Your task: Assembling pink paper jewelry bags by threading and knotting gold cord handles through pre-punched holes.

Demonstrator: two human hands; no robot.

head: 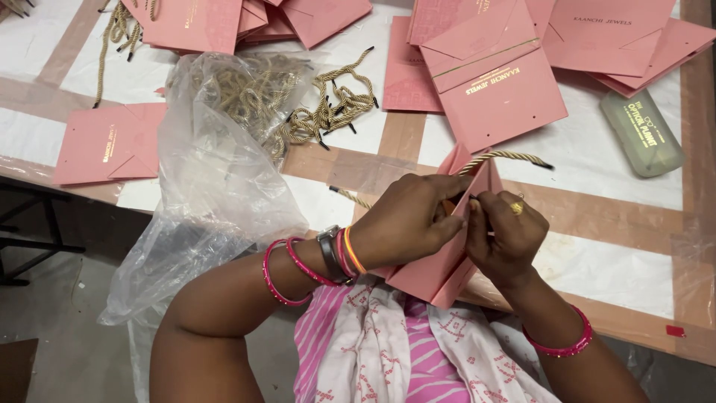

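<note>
Left hand (409, 222) and right hand (506, 237) grip a pink paper bag (436, 272), pinching its gold cord (507, 156)

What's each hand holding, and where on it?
Both hands grip the pink bag at its top edge. Left hand pinches the rim; right hand pinches the gold cord near its end at the rim.

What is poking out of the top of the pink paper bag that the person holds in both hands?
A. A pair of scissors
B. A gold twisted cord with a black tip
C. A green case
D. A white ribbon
B. A gold twisted cord with a black tip sticks out above the pink paper bag, which the left hand and right hand grip at its top.
</note>
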